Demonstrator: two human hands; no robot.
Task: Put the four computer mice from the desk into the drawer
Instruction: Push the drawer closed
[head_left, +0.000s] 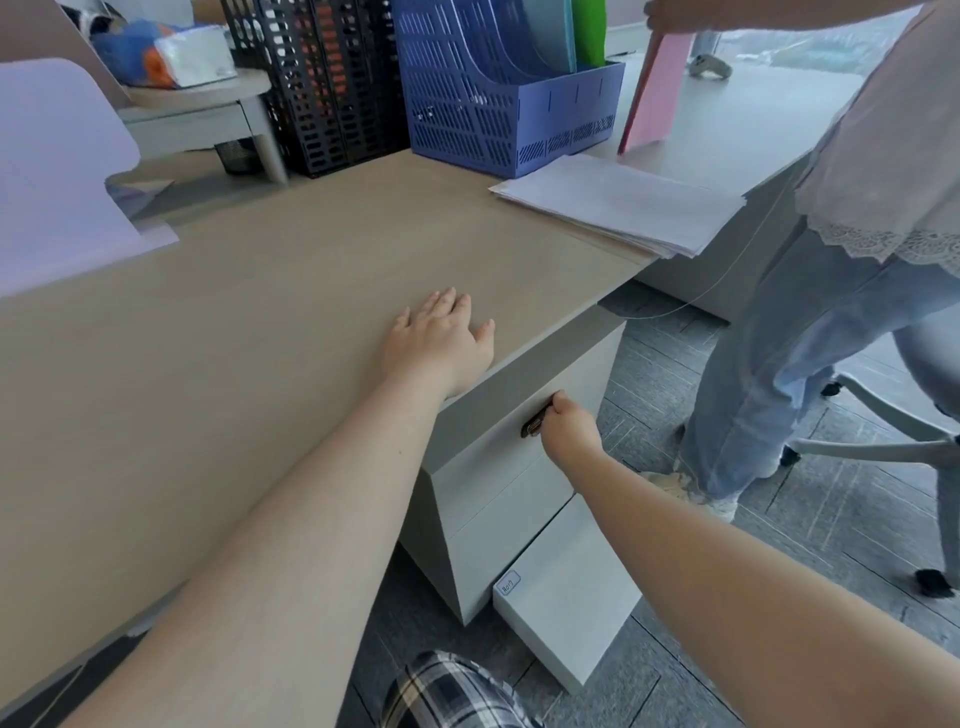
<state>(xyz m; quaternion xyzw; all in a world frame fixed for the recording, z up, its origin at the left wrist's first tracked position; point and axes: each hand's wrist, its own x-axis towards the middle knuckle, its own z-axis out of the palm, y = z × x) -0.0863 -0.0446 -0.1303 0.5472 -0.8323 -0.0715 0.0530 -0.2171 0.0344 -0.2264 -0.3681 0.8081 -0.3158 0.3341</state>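
Note:
My left hand (441, 338) lies flat, palm down and fingers spread, on the wooden desk top (260, 332) near its right edge, holding nothing. Below it, my right hand (569, 426) is closed on the dark metal handle (532, 425) of the top grey drawer (498, 452) under the desk. The drawer front looks flush with the cabinet. No computer mouse shows on the desk top in this view.
A stack of white paper (618, 202) lies at the desk's right corner. Blue (498, 98) and black (322, 83) file racks stand at the back. A person in jeans (789, 353) stands right of the drawers beside an office chair (893, 431). A lower drawer (566, 587) juts out.

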